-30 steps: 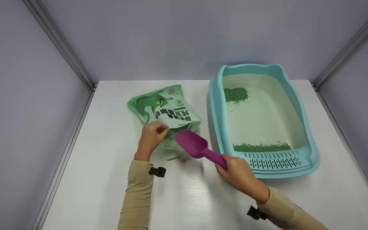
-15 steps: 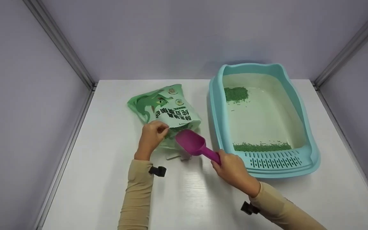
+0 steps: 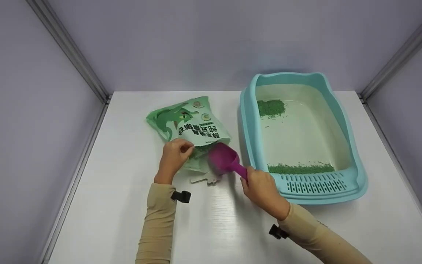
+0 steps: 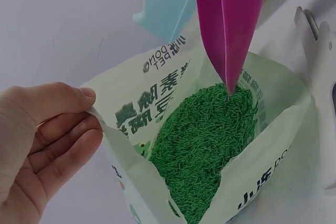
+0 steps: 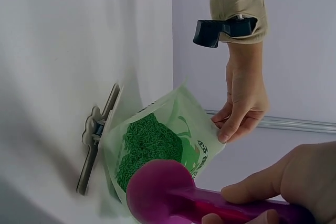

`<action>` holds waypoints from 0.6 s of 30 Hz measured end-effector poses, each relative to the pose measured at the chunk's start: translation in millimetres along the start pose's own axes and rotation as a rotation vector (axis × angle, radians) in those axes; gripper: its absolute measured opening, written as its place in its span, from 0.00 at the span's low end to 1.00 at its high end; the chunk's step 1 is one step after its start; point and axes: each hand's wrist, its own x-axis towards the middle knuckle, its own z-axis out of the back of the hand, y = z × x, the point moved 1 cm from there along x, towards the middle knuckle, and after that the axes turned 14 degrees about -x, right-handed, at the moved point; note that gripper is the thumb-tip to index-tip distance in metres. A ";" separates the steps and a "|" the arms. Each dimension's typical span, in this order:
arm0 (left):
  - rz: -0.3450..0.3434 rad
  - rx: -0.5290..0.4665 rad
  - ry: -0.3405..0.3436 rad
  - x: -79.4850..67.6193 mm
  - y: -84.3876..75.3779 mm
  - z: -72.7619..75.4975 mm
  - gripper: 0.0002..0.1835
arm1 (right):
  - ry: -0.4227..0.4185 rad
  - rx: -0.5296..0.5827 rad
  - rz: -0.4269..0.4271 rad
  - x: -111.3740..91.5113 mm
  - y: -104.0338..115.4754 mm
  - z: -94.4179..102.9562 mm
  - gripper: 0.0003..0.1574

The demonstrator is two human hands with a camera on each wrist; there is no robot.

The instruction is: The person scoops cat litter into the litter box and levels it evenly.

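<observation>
My left hand [image 3: 176,156] pinches the edge of an opened cat litter bag [image 3: 192,126] between thumb and fingers. Green litter pellets [image 4: 202,140] fill the bag's inside in the left wrist view. With my right hand [image 3: 266,190] I grip the handle of a magenta litter scoop [image 3: 225,157]. The scoop's tip is at the bag's mouth, over the pellets. To the right stands a light blue litter box [image 3: 251,146], with one pile of green pellets [image 3: 271,108] at its far left corner and a strip along its near end.
A bag clip [image 3: 207,179] lies on the white table [image 3: 123,205] just in front of the bag; the right wrist view shows its spring. Pale panel walls [image 3: 211,44] close off the back and both sides.
My right hand has moved leftward and forward, and the scoop has tilted, its bowl now closer to the bag's opening. My left hand and the bag have stayed in place.
</observation>
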 end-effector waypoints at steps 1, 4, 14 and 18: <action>0.004 0.000 0.000 -0.3 -0.2 0.0 0.04 | -0.001 -0.009 -0.004 0.4 0.0 -0.6 0.13; 0.015 -0.001 0.002 -0.4 -0.2 -0.1 0.04 | -0.007 -0.036 -0.009 1.7 0.6 -1.8 0.13; 0.018 -0.008 0.002 0.6 -0.4 -0.3 0.04 | -0.041 -0.136 -0.013 7.8 6.8 -6.4 0.14; 0.019 -0.011 0.003 0.4 0.4 -0.6 0.04 | -0.039 -0.157 -0.014 9.1 9.5 -7.4 0.15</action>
